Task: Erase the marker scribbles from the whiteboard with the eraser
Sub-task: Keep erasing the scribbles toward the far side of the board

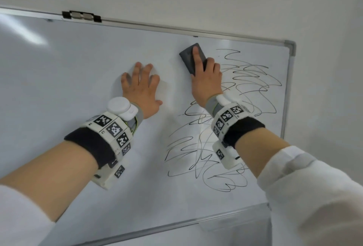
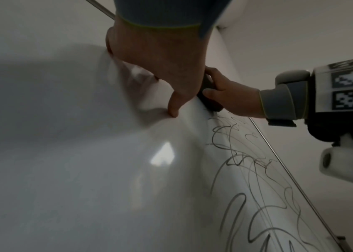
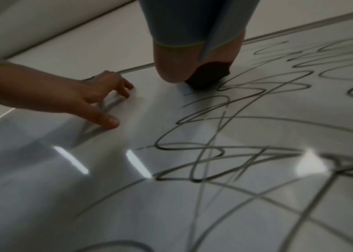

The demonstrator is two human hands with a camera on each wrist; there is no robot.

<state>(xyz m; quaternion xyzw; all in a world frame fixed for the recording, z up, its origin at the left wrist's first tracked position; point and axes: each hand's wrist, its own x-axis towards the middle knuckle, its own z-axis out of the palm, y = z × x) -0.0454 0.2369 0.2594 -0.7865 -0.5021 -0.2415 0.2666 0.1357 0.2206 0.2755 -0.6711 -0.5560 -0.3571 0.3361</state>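
1. Nearest the camera, the scribbles [image 1: 225, 120] cover the right part of the whiteboard [image 1: 68, 88] from low down up to near its top edge. They are thin black loops, and most of them look untouched.
2. Further up, the left hand [image 1: 140, 90] lies flat on bare board to the left of the marks, fingers spread and straight, holding nothing. It seems to be there to steady the board.
3. Just beyond, the right hand [image 1: 206, 80] clasps the eraser [image 1: 191, 57], forefinger stretched along its back and the other fingers curled round its right side. The eraser sits against the board at the upper left edge of the marks.
4. The eraser looks light, small and stiff-backed. The glossy board will probably let it slide easily, so I judge a grip by the long sides with firm pressure from the forefinger suits it best.
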